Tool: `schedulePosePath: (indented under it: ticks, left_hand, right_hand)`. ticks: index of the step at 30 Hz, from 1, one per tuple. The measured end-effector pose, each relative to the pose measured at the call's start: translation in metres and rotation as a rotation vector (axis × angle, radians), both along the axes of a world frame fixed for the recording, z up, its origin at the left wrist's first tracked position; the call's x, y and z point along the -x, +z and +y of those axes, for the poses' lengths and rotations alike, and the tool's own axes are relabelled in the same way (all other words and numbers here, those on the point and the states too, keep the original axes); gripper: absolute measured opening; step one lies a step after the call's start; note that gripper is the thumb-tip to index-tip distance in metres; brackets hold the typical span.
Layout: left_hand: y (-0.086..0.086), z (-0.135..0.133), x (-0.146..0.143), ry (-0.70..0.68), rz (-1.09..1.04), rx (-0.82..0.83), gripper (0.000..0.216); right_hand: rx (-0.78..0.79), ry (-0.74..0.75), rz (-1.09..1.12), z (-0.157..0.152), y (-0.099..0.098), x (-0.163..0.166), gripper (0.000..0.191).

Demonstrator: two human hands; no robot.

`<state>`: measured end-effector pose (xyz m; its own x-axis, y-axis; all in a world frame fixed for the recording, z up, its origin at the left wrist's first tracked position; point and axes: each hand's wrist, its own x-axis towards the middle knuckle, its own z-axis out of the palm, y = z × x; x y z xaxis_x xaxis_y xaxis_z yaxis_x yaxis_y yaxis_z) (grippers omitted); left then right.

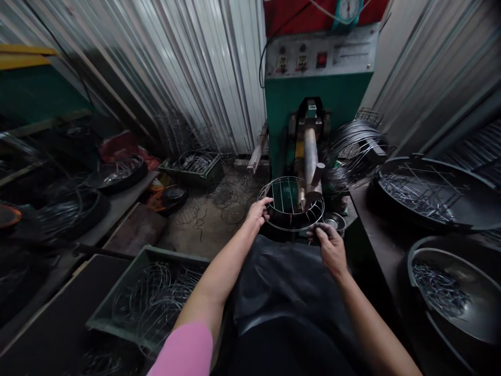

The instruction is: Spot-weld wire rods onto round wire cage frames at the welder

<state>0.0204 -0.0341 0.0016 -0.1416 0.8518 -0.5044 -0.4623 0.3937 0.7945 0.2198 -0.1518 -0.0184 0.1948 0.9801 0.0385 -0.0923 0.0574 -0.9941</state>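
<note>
A round wire rack (pixel 287 228) of thin metal rods and rings is held in front of the green machine, around the lower end of its metal arm (pixel 310 151). My left hand (pixel 259 213) is closed on the rack's left rim, thumb and fingers pinching the wire. On the near right side, my right hand (pixel 329 245) is closed with its fingertips together beside the rim. What those fingertips hold, if anything, is too small and dark to make out. A dark apron (pixel 282 282) covers my lap just below the rack.
The green machine (pixel 321 89) has a switch panel on top. On the right are a wire coil (pixel 352 151), a wide pan (pixel 469 193) of metal pieces and a bowl (pixel 477 318) of bent wire. At left stands a green crate (pixel 113 292) of wire parts; wire rings litter the floor.
</note>
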Motion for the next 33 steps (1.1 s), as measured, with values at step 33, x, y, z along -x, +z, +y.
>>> schedulePosePath:
  ticks: [33]
  left_hand:
    - [0.004,-0.048,-0.013,0.184,0.022,-0.189,0.043]
  right_hand:
    - [-0.028,-0.034,-0.374,0.013,-0.008,0.023,0.033]
